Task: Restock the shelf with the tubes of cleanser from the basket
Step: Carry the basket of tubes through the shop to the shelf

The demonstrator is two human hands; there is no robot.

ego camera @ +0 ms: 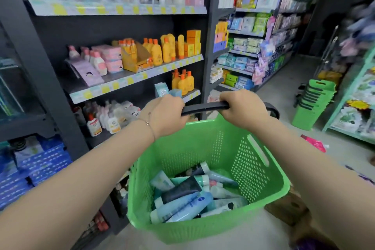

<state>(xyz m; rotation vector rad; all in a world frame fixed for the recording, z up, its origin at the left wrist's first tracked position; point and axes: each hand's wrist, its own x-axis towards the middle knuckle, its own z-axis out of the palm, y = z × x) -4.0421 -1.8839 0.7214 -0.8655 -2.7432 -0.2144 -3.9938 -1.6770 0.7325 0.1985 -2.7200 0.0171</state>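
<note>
A green plastic basket (253, 170) hangs in front of me, carried by its black handle (205, 107). My left hand (164, 113) and my right hand (243, 107) both grip that handle, one at each side. Several tubes of cleanser (188, 199) lie jumbled in the basket's bottom, in blue, black, teal and white. The dark shelf unit (125, 83) stands to my left, its top shelf (113, 9) lined with upright tubes and pump bottles.
Orange bottles and pink boxes fill the middle shelves, small white bottles the lower one. A stack of green baskets (312, 105) stands on the floor at the right beside a green rack (353, 103). The aisle runs ahead between shelving.
</note>
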